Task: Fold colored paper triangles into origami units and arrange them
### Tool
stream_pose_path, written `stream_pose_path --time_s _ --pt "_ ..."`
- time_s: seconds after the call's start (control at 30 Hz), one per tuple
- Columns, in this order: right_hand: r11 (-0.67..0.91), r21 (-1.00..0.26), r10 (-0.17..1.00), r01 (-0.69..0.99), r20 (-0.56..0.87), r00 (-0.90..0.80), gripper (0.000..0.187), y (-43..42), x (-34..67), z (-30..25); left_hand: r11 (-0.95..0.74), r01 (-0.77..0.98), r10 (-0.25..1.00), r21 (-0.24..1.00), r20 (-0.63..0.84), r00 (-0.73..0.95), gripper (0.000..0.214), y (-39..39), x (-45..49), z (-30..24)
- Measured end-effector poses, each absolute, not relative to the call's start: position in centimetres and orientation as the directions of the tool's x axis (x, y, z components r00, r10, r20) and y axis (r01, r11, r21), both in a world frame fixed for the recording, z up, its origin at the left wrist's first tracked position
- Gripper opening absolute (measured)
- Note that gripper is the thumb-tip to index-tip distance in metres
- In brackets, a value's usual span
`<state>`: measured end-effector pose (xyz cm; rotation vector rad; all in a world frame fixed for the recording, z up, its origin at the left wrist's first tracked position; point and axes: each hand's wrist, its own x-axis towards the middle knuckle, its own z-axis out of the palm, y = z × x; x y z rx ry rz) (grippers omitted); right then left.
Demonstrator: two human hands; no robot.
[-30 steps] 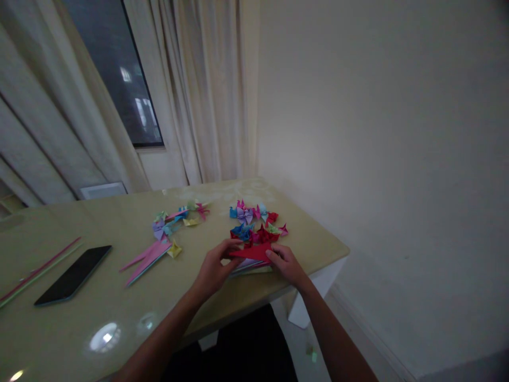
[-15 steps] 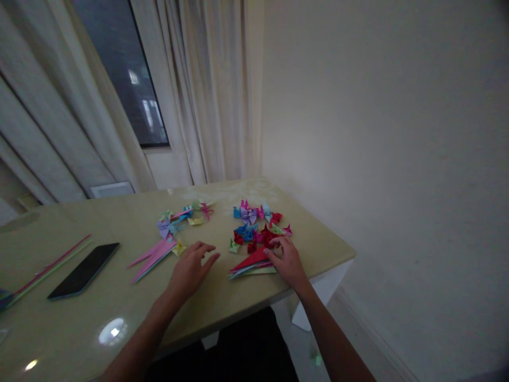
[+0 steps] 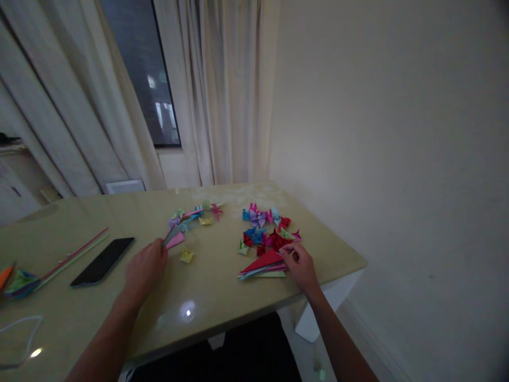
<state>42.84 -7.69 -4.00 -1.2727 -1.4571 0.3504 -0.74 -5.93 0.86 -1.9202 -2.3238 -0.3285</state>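
Note:
My left hand (image 3: 146,266) is closed on a few folded paper pieces (image 3: 175,240), pink and grey-green, whose ends stick out past the fingers; the rest is hidden by the hand. Just to its right lies a small yellow paper piece (image 3: 186,256). My right hand (image 3: 301,265) pinches the right end of a stack of folded paper (image 3: 262,265), red on top with pink, blue and pale green layers below. Right behind that stack sits a group of small origami pieces (image 3: 274,239), mostly red, blue and green.
Another origami cluster (image 3: 257,217) lies farther back, with a row of folded pieces (image 3: 199,215) to its left. A black phone (image 3: 104,261) and long thin paper strips (image 3: 75,257) are on the left of the table (image 3: 222,297). A white cable (image 3: 34,329) lies front left.
My left hand has moved left and closed on the pink folded paper, which has shifted. My right hand stays at the red-topped stack. The view has turned slightly left.

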Motion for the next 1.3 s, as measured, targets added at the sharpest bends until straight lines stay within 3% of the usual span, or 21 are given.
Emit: stream_pose_path --time_s 0.07,0.17,0.37,0.5,0.67,0.83,0.93,1.07,1.2,1.3 --pt "0.392 -0.767 0.816 0.508 0.545 0.194 0.024 -7.9 42.7 -3.9 0.090 0.976 0.936 0.198 0.319 -0.151 0.045 -6.3 0.9 1.6" --pt "0.433 -0.746 0.795 0.507 0.580 0.175 0.027 -8.4 42.2 -3.3 -0.194 0.945 0.900 0.262 0.432 0.065 0.047 -7.0 4.6 2.1" --pt "0.514 -0.828 0.848 0.224 0.530 0.013 0.056 -8.0 40.9 -1.5 -0.461 0.857 0.855 0.231 0.375 0.359 0.050 -8.1 13.8 0.8" --pt "0.430 -0.888 0.899 0.162 0.437 0.006 0.049 -6.5 40.8 -1.7 -0.631 0.728 0.758 0.268 0.413 0.505 0.052 -7.9 17.8 -1.0" --pt "0.412 -0.899 0.905 0.151 0.423 0.045 0.050 -6.2 41.6 -3.3 -0.642 0.652 0.758 0.403 0.463 0.460 0.040 -7.6 19.2 -2.9" --pt "0.453 -0.885 0.889 0.110 0.458 0.023 0.034 -6.8 41.8 -3.4 -0.608 0.551 0.793 0.571 0.463 0.396 0.038 -7.6 19.1 -3.2" --pt "0.439 -0.888 0.898 0.135 0.438 -0.037 0.024 -6.7 41.6 -3.3 -0.574 0.551 0.819 0.606 0.439 0.370 0.036 -7.8 19.0 -2.9" --pt "0.447 -0.850 0.889 0.277 0.457 -0.033 0.022 -6.6 41.5 -3.3 -0.561 0.574 0.828 0.596 0.414 0.379 0.037 -8.2 19.1 -2.7" --pt "0.468 -0.809 0.866 0.355 0.499 -0.004 0.019 -6.5 41.6 -3.4 -0.569 0.676 0.821 0.468 0.359 0.443 0.046 -8.6 19.2 -2.8" --pt "0.442 -0.829 0.871 0.342 0.488 0.057 0.019 -6.5 41.8 -3.5 -0.575 0.722 0.817 0.385 0.323 0.478 0.028 -8.9 19.3 -2.9"
